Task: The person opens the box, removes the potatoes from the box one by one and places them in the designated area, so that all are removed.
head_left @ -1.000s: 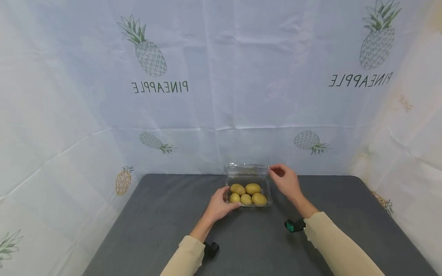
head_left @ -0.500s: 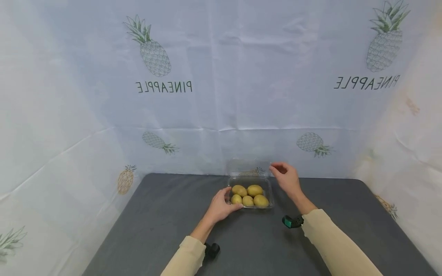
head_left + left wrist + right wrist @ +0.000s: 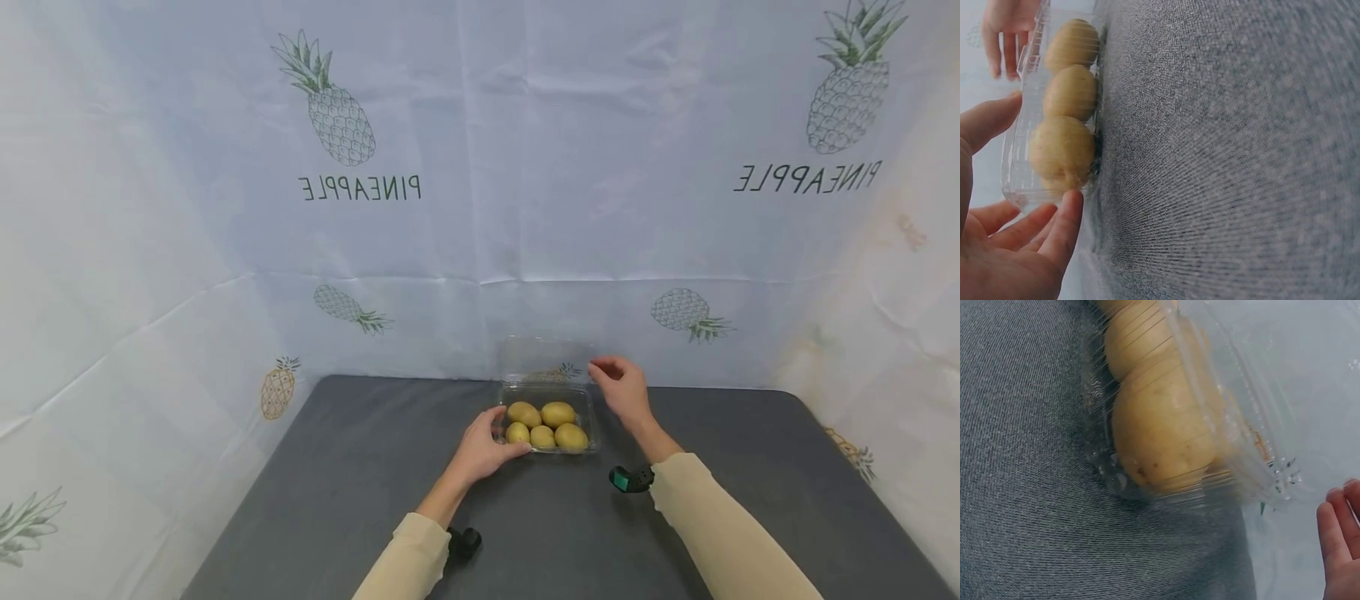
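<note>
A clear plastic clamshell box [image 3: 587, 429] stands near the far edge of the table, with several yellow-brown potatoes [image 3: 557, 413] inside. Its see-through lid [image 3: 547, 358] is raised behind the base, hinged along the back. My left hand [image 3: 480, 446] holds the near left corner of the base; the left wrist view has the thumb [image 3: 997, 119] along the rim and the fingers against the wall below. Beside the lid's right edge is my right hand [image 3: 622, 390]. Its fingers [image 3: 1334, 534] are fairly straight and look slightly apart from the plastic in the right wrist view.
The dark grey tabletop [image 3: 360, 492] ends just behind the box. A pale curtain [image 3: 480, 208] printed with pineapples hangs around the back and sides. Dark devices are strapped at both wrists, the right one [image 3: 630, 479] with a green patch.
The lid's upper edge has risen, so the lid appears taller behind the base. My left hand keeps its hold on the corner. The right hand stays near the lid's edge.
</note>
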The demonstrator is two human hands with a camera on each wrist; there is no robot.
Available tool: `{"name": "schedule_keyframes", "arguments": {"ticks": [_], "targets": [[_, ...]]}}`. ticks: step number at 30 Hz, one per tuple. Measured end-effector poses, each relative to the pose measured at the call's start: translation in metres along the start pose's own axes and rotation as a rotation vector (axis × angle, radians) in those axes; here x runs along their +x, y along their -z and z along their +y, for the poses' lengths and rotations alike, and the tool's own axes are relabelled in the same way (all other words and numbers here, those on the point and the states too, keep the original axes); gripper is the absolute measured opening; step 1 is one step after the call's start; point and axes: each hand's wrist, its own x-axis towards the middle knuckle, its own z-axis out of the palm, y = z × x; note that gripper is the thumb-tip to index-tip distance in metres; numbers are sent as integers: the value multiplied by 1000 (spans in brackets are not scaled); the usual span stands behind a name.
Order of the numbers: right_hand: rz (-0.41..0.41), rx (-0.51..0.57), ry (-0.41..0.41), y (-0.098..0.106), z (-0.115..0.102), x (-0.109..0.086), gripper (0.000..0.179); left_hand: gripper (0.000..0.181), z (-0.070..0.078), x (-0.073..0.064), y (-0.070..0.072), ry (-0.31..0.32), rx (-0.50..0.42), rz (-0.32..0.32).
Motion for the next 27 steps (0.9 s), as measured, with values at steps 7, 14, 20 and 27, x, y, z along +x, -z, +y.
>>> {"name": "schedule_keyframes", "arguments": {"ticks": [7, 14, 20, 27], "targets": [[-21, -46, -40, -3, 7, 1, 34, 81, 0, 1, -1, -3, -2, 2], [-81, -74, -99, -4, 10, 2, 37, 80, 0, -1, -1, 2, -4, 7], [-128, -102, -110, -2, 10, 2, 41, 80, 0, -1, 0, 7, -9, 11], [-156, -166, -80, 4, 11, 4, 43, 80, -1, 2, -1, 3, -3, 0]]}}
